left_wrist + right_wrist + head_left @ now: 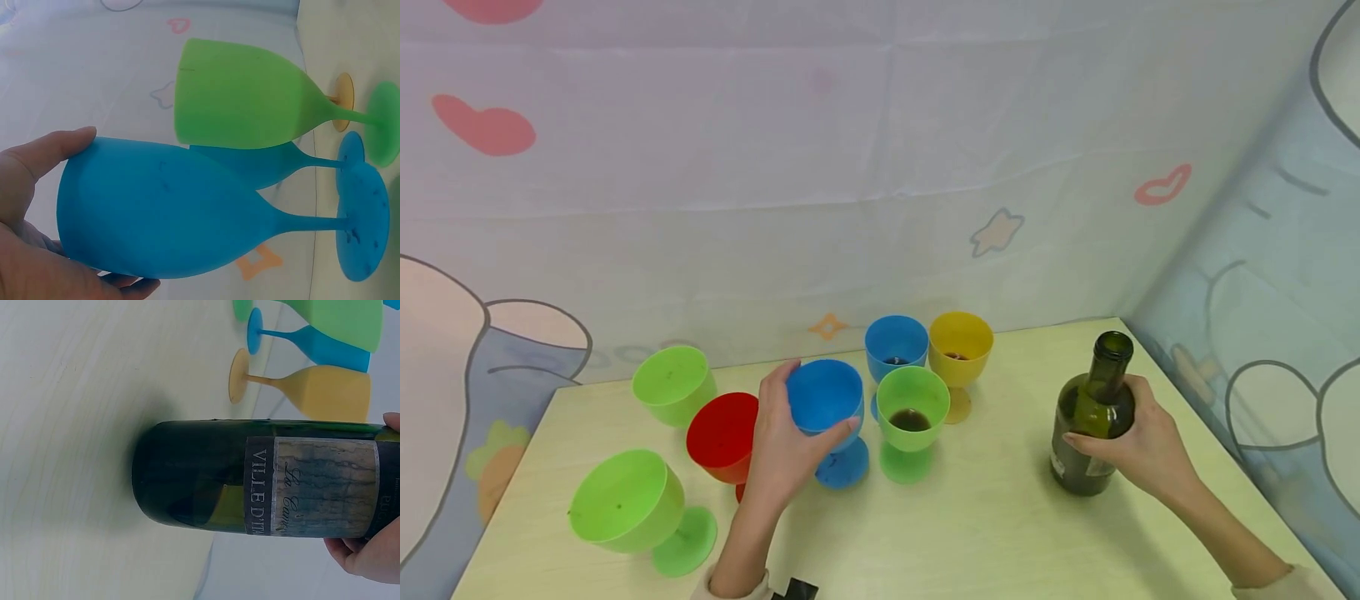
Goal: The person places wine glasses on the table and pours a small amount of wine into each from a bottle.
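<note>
My left hand (793, 446) grips a blue plastic goblet (826, 396) near its rim; in the left wrist view, thumb and fingers lie on opposite sides of the blue bowl (156, 206). No liquid shows inside it. My right hand (1146, 446) holds a dark green wine bottle (1086, 458) round its body. The bottle is upright and uncorked, its label (325, 487) facing the right wrist camera. Whether its base touches the table, I cannot tell. Just right of the held goblet stands a green goblet (913, 387) with dark liquid in it.
Behind are another blue goblet (895, 333) and a yellow goblet (962, 333), both with a little dark liquid. A red goblet (722, 437) and two green goblets (625, 500) stand to the left. A printed cloth (880, 167) hangs behind the pale table (970, 533).
</note>
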Demonstrator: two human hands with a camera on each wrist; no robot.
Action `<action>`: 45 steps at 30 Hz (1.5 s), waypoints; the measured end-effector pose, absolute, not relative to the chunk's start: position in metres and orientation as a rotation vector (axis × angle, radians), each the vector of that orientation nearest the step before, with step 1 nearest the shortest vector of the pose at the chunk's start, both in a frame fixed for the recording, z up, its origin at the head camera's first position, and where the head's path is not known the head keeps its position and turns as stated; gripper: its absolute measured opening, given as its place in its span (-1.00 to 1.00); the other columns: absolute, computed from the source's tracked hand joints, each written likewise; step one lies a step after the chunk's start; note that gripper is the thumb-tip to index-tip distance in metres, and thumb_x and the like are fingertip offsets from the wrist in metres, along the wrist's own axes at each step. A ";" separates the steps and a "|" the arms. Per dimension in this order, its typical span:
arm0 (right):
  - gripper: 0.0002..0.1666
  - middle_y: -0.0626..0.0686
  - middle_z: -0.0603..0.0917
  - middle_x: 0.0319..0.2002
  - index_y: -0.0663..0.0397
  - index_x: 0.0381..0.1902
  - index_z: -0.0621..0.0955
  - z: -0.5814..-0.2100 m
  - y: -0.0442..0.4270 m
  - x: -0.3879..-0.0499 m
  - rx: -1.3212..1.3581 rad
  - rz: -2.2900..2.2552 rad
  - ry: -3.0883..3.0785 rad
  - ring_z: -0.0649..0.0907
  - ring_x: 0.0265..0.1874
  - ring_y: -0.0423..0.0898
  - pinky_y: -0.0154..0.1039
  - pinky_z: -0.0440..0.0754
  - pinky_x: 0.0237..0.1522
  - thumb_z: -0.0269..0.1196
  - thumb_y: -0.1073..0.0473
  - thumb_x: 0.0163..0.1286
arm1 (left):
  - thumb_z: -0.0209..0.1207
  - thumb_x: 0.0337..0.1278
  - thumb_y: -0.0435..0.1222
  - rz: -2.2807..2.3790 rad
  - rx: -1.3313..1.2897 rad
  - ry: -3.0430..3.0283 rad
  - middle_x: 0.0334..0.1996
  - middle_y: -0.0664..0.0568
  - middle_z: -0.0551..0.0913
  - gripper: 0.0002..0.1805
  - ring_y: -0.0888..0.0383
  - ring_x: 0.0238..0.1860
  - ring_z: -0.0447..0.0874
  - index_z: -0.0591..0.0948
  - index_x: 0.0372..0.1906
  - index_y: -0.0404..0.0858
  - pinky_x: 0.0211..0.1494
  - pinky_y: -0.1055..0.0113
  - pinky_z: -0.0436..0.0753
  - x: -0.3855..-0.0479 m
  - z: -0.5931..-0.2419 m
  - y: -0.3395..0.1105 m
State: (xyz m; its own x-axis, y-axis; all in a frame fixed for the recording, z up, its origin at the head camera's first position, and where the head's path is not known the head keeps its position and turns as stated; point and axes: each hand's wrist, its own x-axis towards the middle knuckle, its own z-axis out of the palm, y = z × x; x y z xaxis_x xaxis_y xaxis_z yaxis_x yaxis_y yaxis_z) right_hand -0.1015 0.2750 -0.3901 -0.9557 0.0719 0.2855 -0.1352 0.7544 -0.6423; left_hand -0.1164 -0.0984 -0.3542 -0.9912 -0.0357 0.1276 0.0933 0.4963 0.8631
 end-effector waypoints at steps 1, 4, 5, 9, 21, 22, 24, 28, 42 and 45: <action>-0.03 0.32 0.50 -0.14 0.35 0.09 0.21 -0.390 0.275 -0.102 0.051 1.004 -2.661 0.52 -0.21 0.25 0.10 0.44 -0.26 0.50 0.10 -0.16 | 0.38 -0.20 -0.19 -1.519 -0.046 -2.608 0.26 -0.15 0.17 -0.04 -0.18 0.23 0.15 0.09 0.32 -0.23 -0.04 -0.09 0.51 -0.116 -0.354 -0.099; -0.01 0.34 0.49 -0.14 0.36 0.10 0.21 -0.391 0.274 -0.102 0.060 1.002 -2.659 0.52 -0.20 0.26 0.12 0.44 -0.25 0.51 0.12 -0.17 | 0.38 -0.20 -0.16 -1.529 -0.033 -2.618 0.26 -0.15 0.18 -0.03 -0.17 0.23 0.15 0.08 0.33 -0.22 -0.04 -0.09 0.51 -0.114 -0.354 -0.099; -0.01 0.34 0.49 -0.14 0.37 0.10 0.21 -0.391 0.274 -0.102 0.064 1.001 -2.659 0.52 -0.20 0.26 0.13 0.44 -0.25 0.51 0.12 -0.18 | 0.38 -0.20 -0.15 -1.530 -0.030 -2.621 0.26 -0.15 0.18 -0.03 -0.17 0.23 0.15 0.08 0.33 -0.21 -0.04 -0.09 0.51 -0.113 -0.354 -0.099; -0.01 0.34 0.49 -0.14 0.38 0.10 0.21 -0.392 0.273 -0.102 0.086 1.001 -2.652 0.52 -0.21 0.27 0.14 0.44 -0.25 0.51 0.13 -0.18 | 0.38 -0.20 -0.12 -1.529 -0.022 -2.629 0.26 -0.14 0.19 -0.03 -0.17 0.23 0.15 0.09 0.33 -0.20 -0.04 -0.09 0.51 -0.110 -0.353 -0.099; 0.00 0.34 0.49 -0.13 0.39 0.11 0.21 -0.392 0.272 -0.103 0.116 1.003 -2.637 0.53 -0.20 0.27 0.14 0.45 -0.25 0.52 0.15 -0.19 | 0.38 -0.20 -0.07 -1.521 -0.019 -2.622 0.27 -0.11 0.19 -0.02 -0.15 0.24 0.16 0.10 0.33 -0.20 -0.01 -0.10 0.48 -0.105 -0.355 -0.098; 0.00 0.34 0.49 -0.13 0.38 0.11 0.21 -0.392 0.272 -0.103 0.118 1.005 -2.636 0.52 -0.20 0.26 0.14 0.45 -0.25 0.52 0.15 -0.19 | 0.38 -0.20 -0.07 -1.519 -0.021 -2.621 0.27 -0.11 0.19 -0.02 -0.15 0.24 0.16 0.11 0.33 -0.20 0.00 -0.11 0.48 -0.105 -0.355 -0.098; -0.01 0.34 0.49 -0.12 0.38 0.11 0.21 -0.391 0.271 -0.103 0.120 1.006 -2.634 0.53 -0.20 0.26 0.14 0.45 -0.25 0.51 0.15 -0.19 | 0.38 -0.21 -0.08 -1.515 -0.027 -2.620 0.27 -0.11 0.20 -0.02 -0.15 0.24 0.16 0.11 0.33 -0.20 0.00 -0.11 0.48 -0.105 -0.355 -0.098; -0.02 0.34 0.49 -0.12 0.38 0.10 0.22 -0.391 0.270 -0.103 0.130 1.002 -2.639 0.53 -0.21 0.26 0.14 0.46 -0.25 0.51 0.15 -0.19 | 0.39 -0.21 -0.10 -1.517 -0.034 -2.620 0.26 -0.12 0.21 -0.03 -0.16 0.23 0.17 0.11 0.33 -0.20 -0.02 -0.10 0.50 -0.105 -0.356 -0.098; -0.02 0.32 0.51 -0.17 0.39 0.06 0.26 -0.383 0.264 -0.102 0.232 0.950 -2.671 0.57 -0.27 0.24 0.12 0.51 -0.31 0.54 0.15 -0.26 | 0.40 -0.23 -0.08 -1.478 -0.049 -2.662 0.22 -0.15 0.25 -0.02 -0.21 0.18 0.24 0.12 0.32 -0.21 -0.08 -0.08 0.53 -0.102 -0.359 -0.095; -0.04 0.30 0.52 -0.18 0.38 0.04 0.28 -0.380 0.261 -0.101 0.250 0.929 -2.672 0.57 -0.28 0.21 0.10 0.51 -0.33 0.54 0.15 -0.27 | 0.40 -0.24 -0.06 -1.472 -0.035 -2.685 0.22 -0.17 0.27 -0.01 -0.22 0.17 0.25 0.13 0.32 -0.23 -0.08 -0.08 0.53 -0.101 -0.359 -0.094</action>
